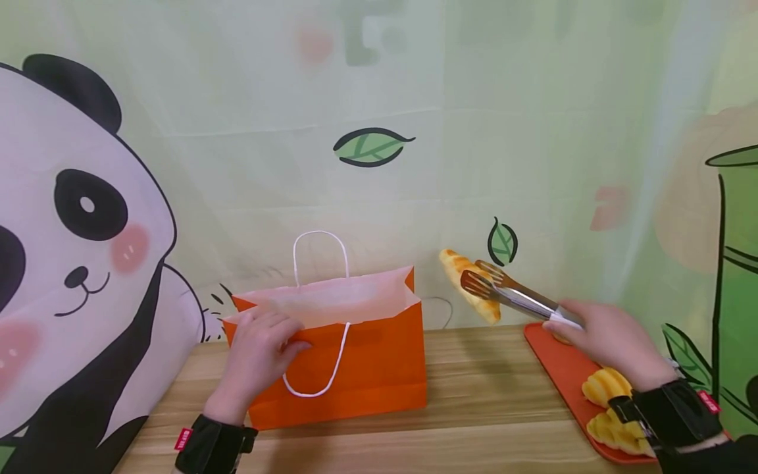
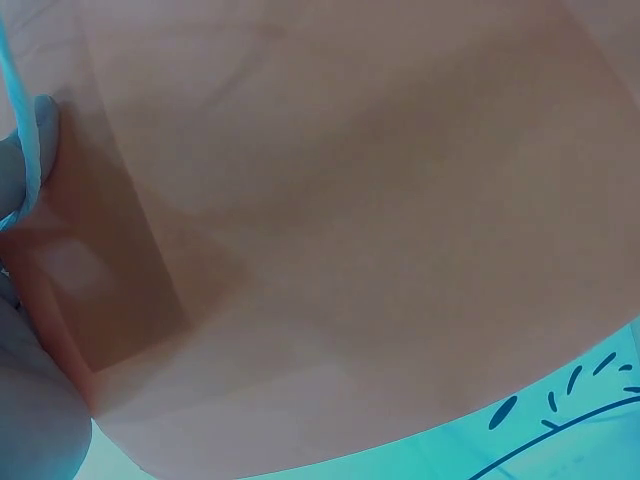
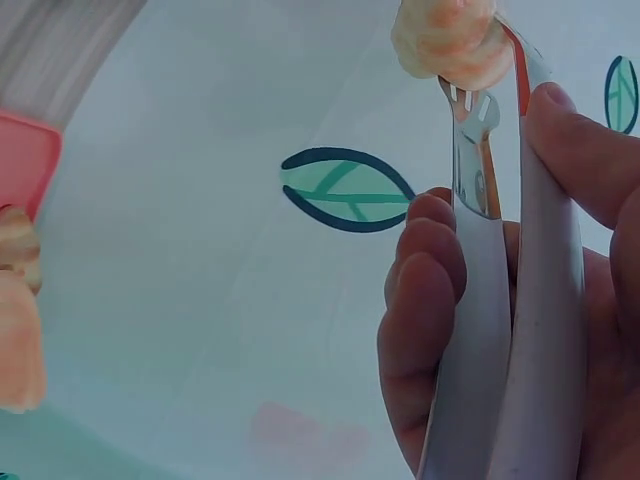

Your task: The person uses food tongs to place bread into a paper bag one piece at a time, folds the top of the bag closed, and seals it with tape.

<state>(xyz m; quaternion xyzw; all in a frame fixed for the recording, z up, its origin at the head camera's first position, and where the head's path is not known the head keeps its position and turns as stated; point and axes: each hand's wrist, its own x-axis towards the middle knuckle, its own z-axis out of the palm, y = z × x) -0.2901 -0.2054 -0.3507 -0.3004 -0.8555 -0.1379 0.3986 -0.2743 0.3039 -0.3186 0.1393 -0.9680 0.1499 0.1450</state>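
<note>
An orange paper bag (image 1: 367, 368) with white rope handles and a pale inside stands with its mouth open. My left hand (image 1: 264, 352) grips its front rim near the left corner, the fingers over the edge. The left wrist view looks into the bag's pale interior (image 2: 380, 200). To the right, my right hand (image 1: 612, 336) holds metal tongs (image 1: 527, 301) with brown fork-like tips. Between those tips a long golden bread roll (image 1: 458, 273) is clamped above the table, right of the bag. In the right wrist view, thumb and fingers wrap the tongs' arms (image 3: 545, 300).
At the right, a red tray (image 1: 568, 382) carries several breads, among them a ridged yellow roll (image 1: 606, 387). Bag and tray share a wooden table (image 1: 485, 408). Behind hangs a pale green cloth (image 1: 533, 131) printed with leaves and a large panda (image 1: 83, 243).
</note>
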